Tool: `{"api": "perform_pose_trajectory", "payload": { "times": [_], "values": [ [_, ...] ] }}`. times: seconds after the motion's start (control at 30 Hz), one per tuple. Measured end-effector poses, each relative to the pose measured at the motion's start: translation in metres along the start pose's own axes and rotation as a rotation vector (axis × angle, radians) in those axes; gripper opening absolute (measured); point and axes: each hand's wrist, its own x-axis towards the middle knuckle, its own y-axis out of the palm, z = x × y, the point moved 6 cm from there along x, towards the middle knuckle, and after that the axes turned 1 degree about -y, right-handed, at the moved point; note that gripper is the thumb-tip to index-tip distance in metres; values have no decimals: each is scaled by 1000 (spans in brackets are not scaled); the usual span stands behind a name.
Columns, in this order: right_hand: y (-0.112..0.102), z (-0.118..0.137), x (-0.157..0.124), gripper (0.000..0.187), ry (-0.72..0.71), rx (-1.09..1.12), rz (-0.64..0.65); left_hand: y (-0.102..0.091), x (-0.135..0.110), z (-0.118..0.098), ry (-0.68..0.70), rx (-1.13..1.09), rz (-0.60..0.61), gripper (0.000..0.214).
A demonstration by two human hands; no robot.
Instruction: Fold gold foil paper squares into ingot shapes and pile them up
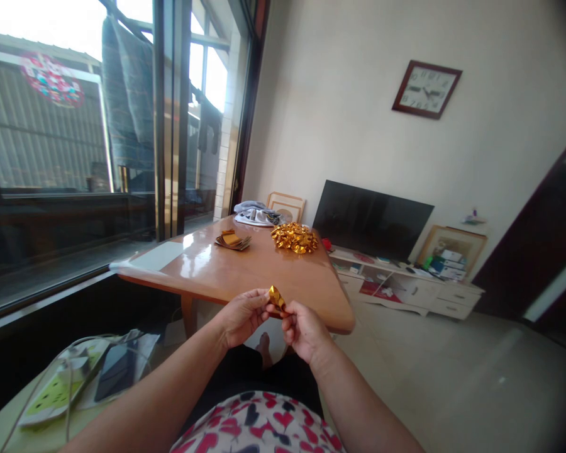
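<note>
Between my two hands is a small folded piece of shiny gold foil paper [276,297], held just off the near edge of the wooden table [245,275]. My left hand [244,316] pinches its left side with thumb and fingers. At its lower right, the fingers of my right hand [304,330] are closed on the same piece. Farther back on the table lies a heap of folded gold foil pieces [294,238]. Left of that heap sits a stack of flat gold-brown paper sheets [233,240].
Folded clothes [256,214] lie at the table's far end. On a stool at lower left are a power strip [61,384], cables and a phone [117,370]. A television [371,220] stands on a low white cabinet [412,292]. Large windows [66,126] line the left side.
</note>
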Motion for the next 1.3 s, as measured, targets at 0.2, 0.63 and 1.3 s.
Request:
{"api": "perform_pose_trajectory", "payload": {
  "times": [0.2,0.63,1.3],
  "values": [
    [-4,15,-6,15,-203,-88,-106,-10,2,-1,71,37,-44,21],
    [-12,39,-19,23,-744,-693,-343,-10,-10,-29,453,723,-322,35],
    [-3,42,-33,29,-947,-865,-303,1,-11,-26,547,1069,-276,35]
  ]
}}
